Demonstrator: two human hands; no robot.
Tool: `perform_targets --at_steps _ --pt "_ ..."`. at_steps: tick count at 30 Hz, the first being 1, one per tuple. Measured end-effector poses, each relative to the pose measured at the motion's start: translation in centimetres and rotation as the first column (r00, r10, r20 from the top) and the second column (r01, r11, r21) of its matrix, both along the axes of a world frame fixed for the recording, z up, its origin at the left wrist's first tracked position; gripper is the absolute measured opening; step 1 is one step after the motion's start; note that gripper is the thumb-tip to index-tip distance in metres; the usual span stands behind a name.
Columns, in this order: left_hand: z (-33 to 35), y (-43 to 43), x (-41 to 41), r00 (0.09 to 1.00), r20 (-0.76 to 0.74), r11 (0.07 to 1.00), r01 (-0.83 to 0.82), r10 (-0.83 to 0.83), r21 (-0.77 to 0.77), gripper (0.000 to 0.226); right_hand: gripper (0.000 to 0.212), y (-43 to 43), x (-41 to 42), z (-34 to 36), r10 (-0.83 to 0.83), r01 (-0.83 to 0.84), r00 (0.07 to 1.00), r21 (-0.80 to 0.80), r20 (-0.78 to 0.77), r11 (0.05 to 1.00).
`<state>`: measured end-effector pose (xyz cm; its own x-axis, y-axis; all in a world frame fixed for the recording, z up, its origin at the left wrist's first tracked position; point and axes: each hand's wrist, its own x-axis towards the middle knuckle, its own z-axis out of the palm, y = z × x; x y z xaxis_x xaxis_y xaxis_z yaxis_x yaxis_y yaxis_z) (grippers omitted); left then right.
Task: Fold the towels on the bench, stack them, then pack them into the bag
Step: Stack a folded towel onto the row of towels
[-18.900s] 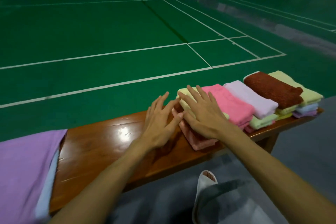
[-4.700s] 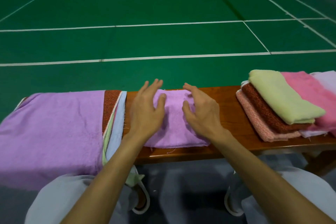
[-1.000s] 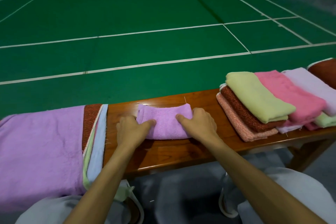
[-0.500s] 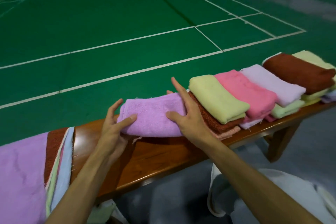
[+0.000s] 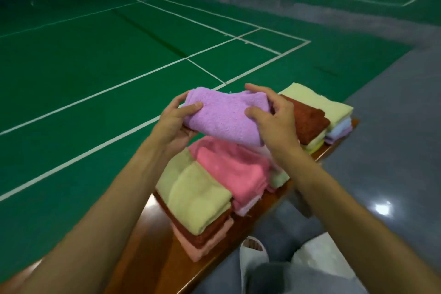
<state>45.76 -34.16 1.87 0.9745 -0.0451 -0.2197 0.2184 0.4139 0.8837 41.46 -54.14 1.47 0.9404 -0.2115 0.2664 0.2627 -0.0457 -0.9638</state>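
Folded purple towel (image 5: 226, 114): soft terry, light, no stiffness of its own, so likely to sag or flop open if taken by one edge or corner. Not fragile, and probably not slippery since the fuzzy nap gives friction. Best hold, judged: the two short ends, thumb on top and fingers under, so all layers clamp together, and that is the hold here. Left grip (image 5: 174, 122) pinches the left end, thumb on the top face, fingers curled beneath. Right grip (image 5: 274, 122) pinches the right end, thumb pressed on top, fingers wrapped over the far edge. Towel is in the air, clear of the desk (image 5: 152, 258), above the row of folded piles, roughly over the pink towel (image 5: 233, 167). Looks: lilac-purple, looped fluffy surface, folded into a thick oblong, near edge rounded, middle dipping slightly between the two grips. Below, the near pile is topped by a yellow-green towel (image 5: 198, 198) over brown and salmon layers. The far pile has a brown towel (image 5: 307, 117) on a pale yellow towel (image 5: 317, 102) and more under that. Pink pile looks rumpled, an uneven landing spot where a towel could slide off. Bag not in view. White slipper (image 5: 253, 255) on the grey floor, near right; green court (image 5: 95, 55) beyond the desk.
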Motion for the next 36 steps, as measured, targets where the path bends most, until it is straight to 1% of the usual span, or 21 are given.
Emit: perform_targets --at_steps 3,7,10,11,12,13,15,16,17,18,20,22,23,25,27,28,29,30,32,33,36 --pt "-0.6 -6.2 5.8 0.996 -0.002 0.995 0.087 -0.087 0.045 0.046 0.04 -5.4 3.7 -0.4 -0.151 0.156 0.987 0.08 -0.061 0.985" --pt "0.0 -15.0 12.4 0.988 0.034 0.987 0.149 -0.152 0.057 0.041 0.026 -12.0 7.7 -0.6 -0.329 0.347 0.937 0.231 -0.114 0.909" --pt "-0.7 -21.2 16.0 0.985 0.088 0.984 0.14 -0.151 0.114 0.037 0.025 -16.9 10.6 -1.5 -0.44 0.459 0.888 0.2 -0.133 0.866" --pt "-1.8 -22.9 16.7 0.984 0.113 0.975 0.111 -0.134 0.192 0.035 0.028 -18.3 11.4 -2.4 -0.484 0.505 0.861 0.152 -0.154 0.85" --pt "-3.2 -24.2 17.2 0.982 0.145 0.942 0.069 -0.123 0.327 0.032 0.029 -19.4 11.9 -3.6 -0.53 0.55 0.827 0.074 -0.19 0.832" --pt "-4.5 -25.0 17.2 0.974 0.175 0.867 0.037 -0.142 0.497 0.031 0.028 -20.1 12.0 -4.9 -0.563 0.574 0.792 -0.025 -0.234 0.818" --pt "-6.8 -25.7 16.8 0.94 0.213 0.596 -0.012 -0.267 0.803 0.041 0.026 -20.8 11.6 -7.3 -0.61 0.565 0.744 -0.233 -0.273 0.792" --pt "-7.3 -25.9 16.4 0.913 0.243 0.452 -0.075 -0.327 0.889 0.049 0.026 -21.0 11.3 -8.1 -0.631 0.556 0.739 -0.315 -0.237 0.769" --pt "-7.3 -26.0 15.9 0.881 0.292 0.331 -0.167 -0.373 0.929 0.053 0.026 -21.1 11.1 -8.5 -0.641 0.547 0.745 -0.383 -0.182 0.744" --pt "-7.0 -26.2 15.4 0.83 0.36 0.242 -0.279 -0.425 0.929 0.054 0.026 -21.2 10.9 -8.4 -0.642 0.533 0.755 -0.446 -0.132 0.719" --pt "-6.4 -26.7 14.4 0.698 0.409 0.151 -0.402 -0.587 0.903 0.052 0.031 -21.3 10.9 -7.7 -0.634 0.496 0.769 -0.553 -0.078 0.669" --pt "-6.4 -26.6 13.8 0.622 0.317 0.09 -0.368 -0.716 0.925 0.048 0.035 -21.5 10.9 -7.2 -0.633 0.471 0.77 -0.595 -0.082 0.651" --pt "-6.7 -26.3 13.6 0.604 0.272 0.065 -0.341 -0.749 0.938 0.046 0.037 -21.6 10.6 -7.0 -0.632 0.467 0.769 -0.588 -0.099 0.66" --pt "-7.7 -25.4 13.3 0.596 0.253 0.066 -0.317 -0.762 0.946 0.044 0.038 -21.8 10.0 -7.2 -0.634 0.461 0.768 -0.608 -0.091 0.646" --pt "-8.8 -25.0 12.6 0.605 0.257 0.07 -0.315 -0.754 0.946 0.049 0.033 -21.8 9.3 -8.2 -0.635 0.404 0.772 -0.749 -0.029 0.525" --pt "-9.3 -25.1 12.2 0.614 0.235 0.044 -0.309 -0.754 0.95 0.053 0.035 -21.6 9.0 -8.7 -0.613 0.351 0.79 -0.809 -0.014 0.471" --pt "-9.5 -25.2 12.0 0.623 0.196 0.006 -0.293 -0.757 0.956 0.055 0.039 -21.6 8.9 -9.2 -0.579 0.294 0.814 -0.837 -0.033 0.462" --pt "-9.3 -25.3 11.9 0.63 0.156 -0.03 -0.275 -0.761 0.961 0.055 0.041 -21.6 8.9 -9.3 -0.55 0.244 0.832 -0.84 -0.075 0.484" --pt "-7.8 -25.4 11.6 0.638 0.116 -0.055 -0.241 -0.761 0.969 0.054 0.046 -22.0 8.8 -8.6 -0.506 0.168 0.85 -0.836 -0.145 0.522" --pt "-6.9 -25.1 11.4 0.643 0.124 -0.036 -0.23 -0.755 0.973 0.053 0.051 -22.2 8.6 -8.0 -0.48 0.151 0.865 -0.836 -0.147 0.528" --pt "-4.8 -22.9 9.8 0.659 0.223 0.089 -0.231 -0.718 0.969 0.053 0.075 -22.2 7.5 -5.4 -0.408 0.155 0.909 -0.842 -0.082 0.517"
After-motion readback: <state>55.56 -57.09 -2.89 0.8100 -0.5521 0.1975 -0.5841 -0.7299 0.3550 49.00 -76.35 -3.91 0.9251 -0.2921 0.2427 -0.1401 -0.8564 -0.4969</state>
